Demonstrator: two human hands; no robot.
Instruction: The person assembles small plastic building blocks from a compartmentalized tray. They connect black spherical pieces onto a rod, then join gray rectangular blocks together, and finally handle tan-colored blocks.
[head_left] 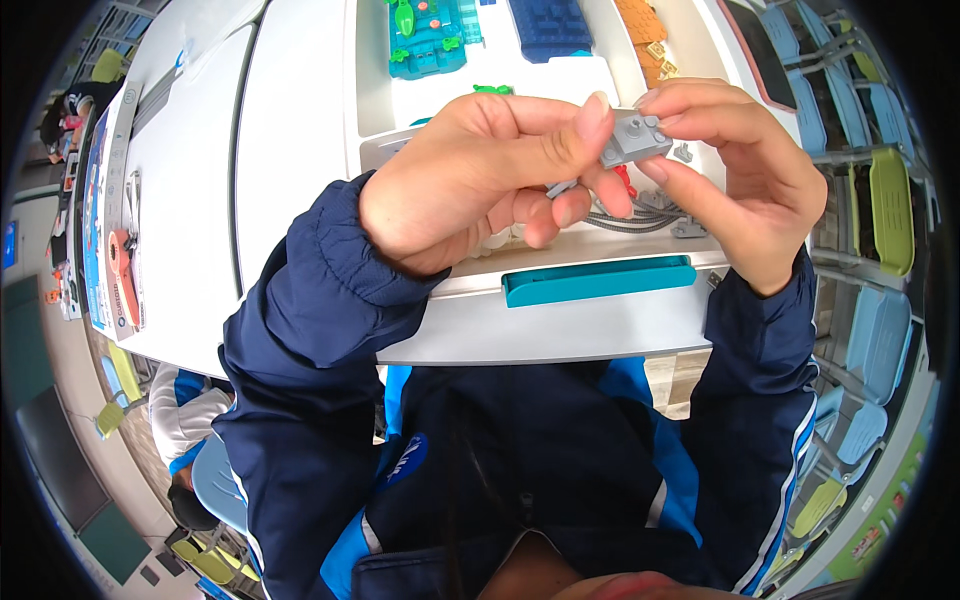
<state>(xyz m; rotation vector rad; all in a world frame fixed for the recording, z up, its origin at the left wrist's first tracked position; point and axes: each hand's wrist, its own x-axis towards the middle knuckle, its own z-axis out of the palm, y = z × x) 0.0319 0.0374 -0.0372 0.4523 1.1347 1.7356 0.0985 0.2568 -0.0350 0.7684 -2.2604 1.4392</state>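
From the head view I find both hands raised over the white tabletop (300, 130), working one small grey plate (634, 140). The left hand (470, 180) has its grip closed on the plate's near end, thumb on top and fingers curled beneath; a thin grey piece (562, 187) juts from under those fingers, and I cannot tell whether it is joined to the plate. The right hand (740, 170) pinches the plate's far end between thumb and forefinger, grip likewise closed. The plate thus lies between the two grips, touching both, tilted, well above the tray (600, 330) with its teal handle (598, 281). I judge the step to be fitting or aligning small parts in hand; the next move calls for steady pressure square to the studs without the piece twisting. Loose grey parts (650, 215) and a red piece (625, 180) lie in the tray below; teal (425, 40), blue (550, 28) and orange (640, 25) builds stand farther back.
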